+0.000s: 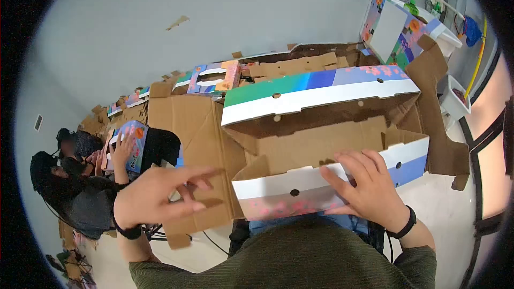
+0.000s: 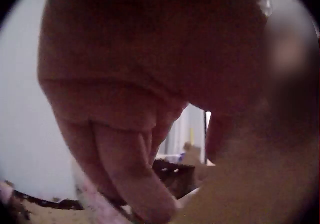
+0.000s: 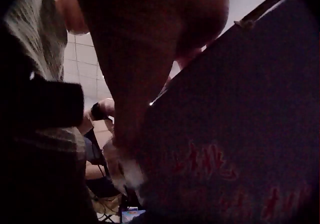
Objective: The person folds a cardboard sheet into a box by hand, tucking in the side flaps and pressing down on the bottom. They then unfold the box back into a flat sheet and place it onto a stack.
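Note:
A cardboard box [image 1: 321, 187], open at the top, stands in front of my body in the head view. Its outside carries white, green, blue and pink print, and the inside is plain brown. My right hand [image 1: 369, 184] holds the near wall, fingers over the rim and thumb against the outer face. In the right wrist view the printed wall [image 3: 240, 124] looks dark, with red characters. My left hand [image 1: 160, 195] hovers over the brown flap [image 1: 187, 128] left of the box, fingers reaching toward it and nothing held. The left wrist view shows that hand [image 2: 150, 84] close up.
Another flap [image 1: 436, 112] sticks out on the right. Behind lie more printed boxes [image 1: 214, 77] and flat cardboard [image 1: 300, 67]. Two people sit at the left, one hand [image 1: 123, 150] on a printed box. A sink [image 1: 444, 35] is at the back right.

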Tool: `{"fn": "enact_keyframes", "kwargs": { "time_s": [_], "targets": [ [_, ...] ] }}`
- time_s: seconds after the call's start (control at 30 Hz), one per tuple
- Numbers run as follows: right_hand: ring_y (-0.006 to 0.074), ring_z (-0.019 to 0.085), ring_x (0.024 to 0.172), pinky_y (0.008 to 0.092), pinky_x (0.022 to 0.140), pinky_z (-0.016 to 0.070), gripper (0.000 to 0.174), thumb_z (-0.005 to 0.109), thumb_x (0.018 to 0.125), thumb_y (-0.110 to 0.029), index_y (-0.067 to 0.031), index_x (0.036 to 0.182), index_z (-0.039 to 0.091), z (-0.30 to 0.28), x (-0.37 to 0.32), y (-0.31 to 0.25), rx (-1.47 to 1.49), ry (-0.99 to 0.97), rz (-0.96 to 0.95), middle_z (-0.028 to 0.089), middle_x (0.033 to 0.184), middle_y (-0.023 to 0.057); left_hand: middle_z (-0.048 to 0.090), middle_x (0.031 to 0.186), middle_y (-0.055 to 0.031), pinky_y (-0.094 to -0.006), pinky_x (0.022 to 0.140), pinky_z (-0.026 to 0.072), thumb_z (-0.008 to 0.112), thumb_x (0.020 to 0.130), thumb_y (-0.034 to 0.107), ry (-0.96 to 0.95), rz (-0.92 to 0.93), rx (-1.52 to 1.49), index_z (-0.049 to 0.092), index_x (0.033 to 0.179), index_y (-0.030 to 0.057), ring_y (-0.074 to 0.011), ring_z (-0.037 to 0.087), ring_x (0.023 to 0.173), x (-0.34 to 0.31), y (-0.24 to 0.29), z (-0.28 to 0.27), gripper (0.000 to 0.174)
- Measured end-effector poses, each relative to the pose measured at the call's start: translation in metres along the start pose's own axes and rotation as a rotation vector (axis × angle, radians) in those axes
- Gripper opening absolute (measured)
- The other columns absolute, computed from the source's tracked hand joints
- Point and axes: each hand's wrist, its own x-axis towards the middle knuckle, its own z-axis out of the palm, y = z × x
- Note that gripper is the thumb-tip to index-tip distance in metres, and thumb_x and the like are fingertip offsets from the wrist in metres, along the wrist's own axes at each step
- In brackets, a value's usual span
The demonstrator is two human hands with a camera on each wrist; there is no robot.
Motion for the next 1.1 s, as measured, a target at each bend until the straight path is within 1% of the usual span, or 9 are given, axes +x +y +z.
{"fn": "enact_keyframes", "kwargs": {
  "time_s": [0.17,0.33,0.43,0.53,0.63,0.67,0.83,1.0,1.1],
  "targets": [
    [0.0173,0.050,0.119,0.0380,0.102,0.0422,0.061,0.069,0.083,-0.044,-0.0234,0.139,0.061,0.015,-0.013,-0.009,-0.140,0.146,-0.123,0.053,0.125,0.0006,0.074,0.096,-0.0141,-0.0327,0.082,0.0588,0.061,0.104,0.015,0.062,-0.212,-0.531,0.045,0.146,-0.0072,-0.0191,0.074,0.086,0.016,-0.089,0.012,0.050],
    [0.0142,0.049,0.118,0.0325,0.102,0.0421,0.048,0.062,0.090,-0.024,-0.0204,0.138,0.062,0.017,-0.012,-0.018,-0.175,0.123,-0.197,0.053,0.124,-0.0016,0.075,0.102,-0.0167,-0.0307,0.084,0.0584,0.055,0.108,0.031,-0.118,-0.195,-0.415,0.040,0.151,-0.0022,-0.0175,0.075,0.093,0.043,-0.116,0.007,0.056],
    [0.0154,0.049,0.118,0.0343,0.105,0.0414,0.052,0.065,0.089,-0.026,-0.0188,0.140,0.060,0.020,-0.016,-0.017,-0.187,0.114,-0.204,0.053,0.123,-0.0007,0.071,0.115,-0.0199,-0.0339,0.087,0.0575,0.058,0.105,0.043,-0.061,-0.391,-0.025,0.040,0.150,-0.0025,-0.0227,0.074,0.096,0.057,-0.050,-0.008,0.066],
    [0.0179,0.047,0.119,0.0364,0.107,0.0408,0.057,0.067,0.088,-0.032,-0.0151,0.142,0.059,0.016,-0.021,-0.010,-0.175,0.083,-0.188,0.053,0.125,0.0015,0.072,0.082,-0.0207,-0.0424,0.071,0.0573,0.057,0.098,0.061,0.290,-0.094,0.363,0.043,0.143,-0.0039,-0.0314,0.074,0.073,0.076,-0.035,0.000,0.080],
    [0.0203,0.046,0.120,0.0393,0.109,0.0402,0.063,0.069,0.087,-0.038,-0.0101,0.142,0.059,0.010,-0.014,-0.007,-0.117,0.070,-0.157,0.052,0.126,0.0041,0.071,0.091,-0.0269,-0.0529,0.076,0.0539,0.058,0.101,0.042,0.201,-0.284,0.394,0.057,0.133,0.0075,-0.0435,0.070,0.087,0.095,0.004,-0.026,0.048],
    [0.0210,0.046,0.120,0.0403,0.109,0.0401,0.065,0.069,0.086,-0.040,-0.0085,0.142,0.058,0.009,-0.011,-0.006,-0.100,0.083,-0.152,0.052,0.126,0.0048,0.070,0.087,-0.0236,-0.0537,0.073,0.0531,0.056,0.102,0.038,0.325,-0.072,0.626,0.061,0.120,0.0071,-0.0411,0.070,0.084,0.099,-0.008,-0.031,0.037],
    [0.0215,0.049,0.118,0.0401,0.107,0.0433,0.065,0.069,0.087,-0.034,-0.0050,0.144,0.056,0.011,-0.002,0.005,-0.033,0.083,-0.174,0.052,0.124,0.0067,0.068,0.082,-0.0219,-0.0517,0.075,0.0542,0.060,0.099,0.036,0.428,-0.169,0.921,0.070,0.096,0.0054,-0.0424,0.068,0.085,0.148,0.014,-0.097,0.032],
    [0.0216,0.054,0.114,0.0370,0.104,0.0466,0.060,0.066,0.088,-0.021,-0.0045,0.144,0.055,0.007,-0.004,0.011,0.018,0.040,-0.215,0.053,0.123,0.0077,0.070,0.094,-0.0198,-0.0497,0.077,0.0552,0.064,0.095,0.032,0.625,-0.061,1.255,0.065,0.120,0.0088,-0.0390,0.069,0.092,0.200,-0.021,-0.155,0.034],
    [0.0222,0.054,0.115,0.0368,0.103,0.0470,0.059,0.066,0.088,-0.019,-0.0034,0.143,0.056,0.002,-0.001,0.006,0.062,0.010,-0.210,0.053,0.121,0.0083,0.071,0.098,-0.0170,-0.0488,0.078,0.0558,0.067,0.092,0.030,0.693,-0.289,1.501,0.062,0.127,0.0084,-0.0359,0.070,0.094,0.234,-0.043,-0.127,0.041]
  ]
}}
